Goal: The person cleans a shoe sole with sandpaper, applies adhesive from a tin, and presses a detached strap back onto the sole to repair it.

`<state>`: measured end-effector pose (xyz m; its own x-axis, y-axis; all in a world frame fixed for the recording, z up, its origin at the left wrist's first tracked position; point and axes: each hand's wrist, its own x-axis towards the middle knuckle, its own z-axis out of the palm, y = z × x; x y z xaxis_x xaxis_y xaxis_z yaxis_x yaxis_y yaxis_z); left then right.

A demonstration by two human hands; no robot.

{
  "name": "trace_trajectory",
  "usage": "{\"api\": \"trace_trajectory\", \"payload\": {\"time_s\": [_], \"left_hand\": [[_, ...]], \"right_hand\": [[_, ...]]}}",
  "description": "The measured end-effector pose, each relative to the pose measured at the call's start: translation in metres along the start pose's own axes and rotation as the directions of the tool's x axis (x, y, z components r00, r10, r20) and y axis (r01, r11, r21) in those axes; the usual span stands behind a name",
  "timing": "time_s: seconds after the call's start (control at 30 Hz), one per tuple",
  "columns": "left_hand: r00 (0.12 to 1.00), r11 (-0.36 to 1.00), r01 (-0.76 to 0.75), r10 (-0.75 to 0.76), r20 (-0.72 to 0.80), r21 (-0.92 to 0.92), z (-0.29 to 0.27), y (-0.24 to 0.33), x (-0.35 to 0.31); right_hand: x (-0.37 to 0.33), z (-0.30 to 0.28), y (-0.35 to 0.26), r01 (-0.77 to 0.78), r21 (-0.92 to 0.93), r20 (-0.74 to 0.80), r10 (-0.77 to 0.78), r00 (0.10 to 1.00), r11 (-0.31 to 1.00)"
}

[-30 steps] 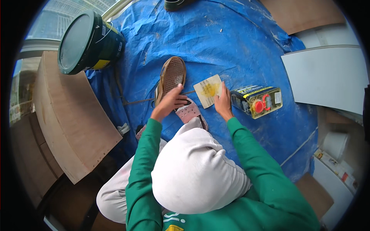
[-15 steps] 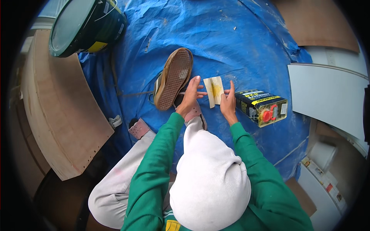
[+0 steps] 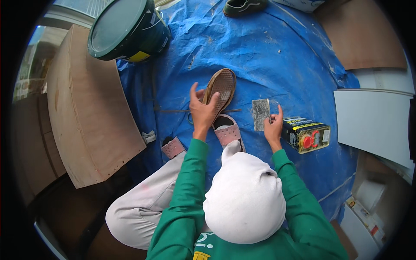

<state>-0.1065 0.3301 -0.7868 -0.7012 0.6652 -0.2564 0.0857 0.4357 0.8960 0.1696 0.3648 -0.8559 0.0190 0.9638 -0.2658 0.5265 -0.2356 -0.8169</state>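
Note:
A shoe [image 3: 225, 86] lies on the blue tarp with its brown, patterned sole facing up. My left hand [image 3: 203, 110] is over its near left edge, fingers and thumb apart; whether it touches the shoe I cannot tell. Off to the right, my right hand [image 3: 273, 129] pinches the lower right edge of a small grey, speckled rectangle that looks like sandpaper [image 3: 260, 113]. A dark metal tin [image 3: 307, 135] with a red cap and yellow band lies on its side just right of that hand.
A lidded green bucket [image 3: 125, 30] stands far left, beside a curved wooden panel [image 3: 86, 112]. Another dark shoe [image 3: 245, 7] sits at the far edge of the tarp [image 3: 299, 65]. White boards [image 3: 375, 121] are on the right. My feet wear pink sandals [image 3: 227, 133].
My left hand has moved from the shoe's right side to its left. The sandpaper has turned from its beige, yellow-stained side to its grey side. The view has shifted, bringing the far shoe in.

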Motion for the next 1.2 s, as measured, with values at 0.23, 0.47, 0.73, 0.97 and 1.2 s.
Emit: {"api": "trace_trajectory", "payload": {"time_s": [0.23,0.47,0.73,0.97,1.2], "left_hand": [[0.963,0.867,0.028,-0.157,0.22,0.498,-0.033,-0.086,0.025],[0.983,0.898,0.007,-0.088,0.163,0.441,-0.028,-0.096,0.021],[0.943,0.887,-0.333,0.318,0.101,0.319,-0.028,-0.043,0.014],[0.825,0.809,-0.564,0.56,0.077,0.166,-0.022,0.029,0.126],[0.737,0.813,-0.581,0.55,0.393,-0.048,-0.024,0.129,0.261]], "right_hand": [[-0.012,0.008,-0.014,-0.115,0.194,0.043,0.109,0.993,0.974],[-0.016,0.01,-0.002,-0.132,0.298,0.053,0.122,0.991,0.945],[0.092,0.03,-0.06,-0.2,0.337,-0.014,0.217,0.976,0.92],[0.312,0.071,-0.095,-0.036,0.073,-0.156,0.047,0.987,0.997],[0.416,0.047,-0.072,0.024,-0.102,0.082,-0.016,0.997,0.994]]}}
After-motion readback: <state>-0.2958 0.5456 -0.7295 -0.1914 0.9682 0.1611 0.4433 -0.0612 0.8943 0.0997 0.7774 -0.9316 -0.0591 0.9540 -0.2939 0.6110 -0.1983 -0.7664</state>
